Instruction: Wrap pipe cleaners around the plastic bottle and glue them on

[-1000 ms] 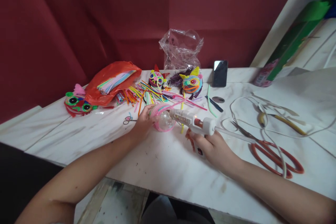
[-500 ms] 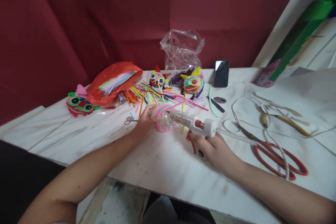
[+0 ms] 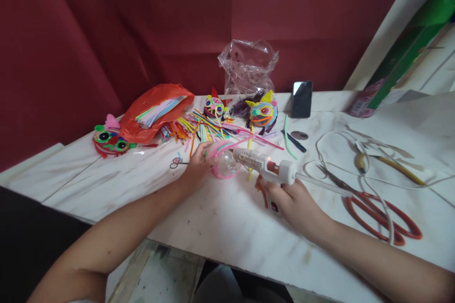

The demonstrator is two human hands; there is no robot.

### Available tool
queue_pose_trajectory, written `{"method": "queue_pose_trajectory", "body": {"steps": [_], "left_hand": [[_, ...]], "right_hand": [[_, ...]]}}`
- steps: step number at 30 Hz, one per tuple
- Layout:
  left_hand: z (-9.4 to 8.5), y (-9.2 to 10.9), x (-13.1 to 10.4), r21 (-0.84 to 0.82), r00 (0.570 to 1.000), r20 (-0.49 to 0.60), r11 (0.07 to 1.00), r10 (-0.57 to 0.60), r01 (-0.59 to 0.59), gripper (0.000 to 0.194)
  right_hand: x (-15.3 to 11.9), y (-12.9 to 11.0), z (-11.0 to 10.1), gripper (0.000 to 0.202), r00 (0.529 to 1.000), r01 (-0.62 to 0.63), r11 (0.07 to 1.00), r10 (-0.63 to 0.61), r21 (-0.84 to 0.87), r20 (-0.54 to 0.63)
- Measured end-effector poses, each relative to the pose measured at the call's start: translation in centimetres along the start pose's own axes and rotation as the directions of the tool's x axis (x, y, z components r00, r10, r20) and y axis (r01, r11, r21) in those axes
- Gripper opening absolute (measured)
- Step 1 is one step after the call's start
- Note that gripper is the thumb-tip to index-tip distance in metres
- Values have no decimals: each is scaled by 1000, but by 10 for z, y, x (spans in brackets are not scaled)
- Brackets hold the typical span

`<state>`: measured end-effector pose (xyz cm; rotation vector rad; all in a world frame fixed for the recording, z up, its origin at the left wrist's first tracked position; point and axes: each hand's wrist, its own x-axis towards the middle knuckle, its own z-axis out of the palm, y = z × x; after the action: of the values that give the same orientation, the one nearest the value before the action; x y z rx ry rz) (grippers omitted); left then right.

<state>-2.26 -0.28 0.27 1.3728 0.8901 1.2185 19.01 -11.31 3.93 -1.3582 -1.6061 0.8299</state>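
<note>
My left hand (image 3: 199, 164) is closed around the left side of a clear plastic ball (image 3: 228, 164) partly wrapped in pink and green pipe cleaners. A long pink pipe cleaner end sticks out from it to the upper right. In my right hand (image 3: 292, 199) is a white hot glue gun (image 3: 256, 161), with a clear glue stick (image 3: 322, 182) protruding from its back. The gun's nozzle points left, at the ball's right edge; whether it touches cannot be made out. A small light glows on the gun's body.
Behind my hands lie loose pipe cleaners (image 3: 209, 128), a red bag (image 3: 156, 109) and several finished colourful animal heads (image 3: 263, 112). A phone (image 3: 301, 99) leans at the back. To the right are big red-handled scissors (image 3: 382, 218), pliers (image 3: 400, 169) and a white cable (image 3: 320, 144).
The view has shifted slightly, so everything sits a little further right. The nozzle appears slightly further from the ball's wrapped side; both hands keep their hold.
</note>
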Motion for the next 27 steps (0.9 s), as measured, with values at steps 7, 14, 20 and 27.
{"method": "queue_pose_trajectory", "body": {"steps": [7,14,20,27], "left_hand": [[0,-2,0,-23,1000,8,1000,3,-3,60],[-1,-3,0,1,1000,-7,1000,26,-26,60],[1,-1,0,-13,1000,-19,1000,-9,8,61],[1,1,-2,13,1000,-24,1000,7,-7,61]], "right_hand": [[0,0,1,24,999,11,1000,-11,4,42],[0,0,1,23,1000,-1,1000,1,-2,6],[-1,0,2,25,999,-6,1000,6,-9,39],[-1,2,0,23,1000,15,999,-15,-29,5]]}}
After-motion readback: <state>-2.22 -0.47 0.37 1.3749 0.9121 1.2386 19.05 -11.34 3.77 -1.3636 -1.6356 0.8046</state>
